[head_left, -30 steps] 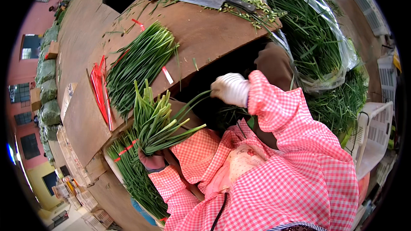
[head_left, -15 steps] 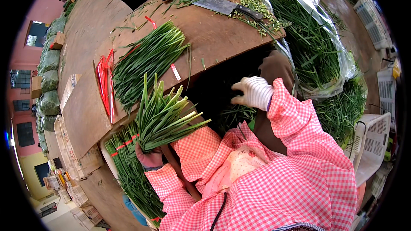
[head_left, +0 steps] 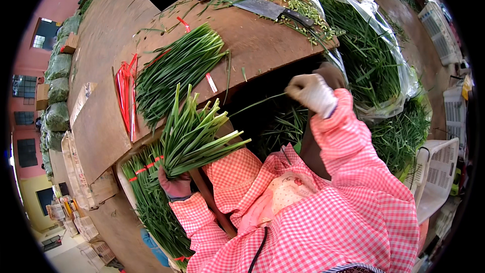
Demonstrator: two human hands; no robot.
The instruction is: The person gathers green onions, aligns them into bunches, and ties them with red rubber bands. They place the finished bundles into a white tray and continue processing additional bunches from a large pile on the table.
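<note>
My left hand (head_left: 174,184), in a dull pink glove, is closed around a bunch of green garlic chives (head_left: 194,139), pale cut ends pointing up and right. My right hand (head_left: 314,92), in a whitish glove and slightly blurred, pinches a long thin chive stalk (head_left: 257,104) that stretches left toward the bunch. Beyond the left hand, another chive bunch (head_left: 177,73) lies on the brown table (head_left: 273,45). Red tie strips (head_left: 125,93) lie to its left. Under the left hand, several chive bundles with red ties (head_left: 161,212) fill a pale crate.
A cleaver (head_left: 273,10) lies near the table's right corner amid chopped stalk ends (head_left: 308,10). A clear plastic bag of loose chives (head_left: 361,50) stands at the right, with more greens (head_left: 399,134) below it. A white crate (head_left: 437,172) sits farther right. Wrapped green bales (head_left: 58,91) line the left wall.
My right hand has gone from spread fingers over the dark gap to a closed pinch, slightly higher and to the right, with a stalk now in it. The left hand keeps its bunch.
</note>
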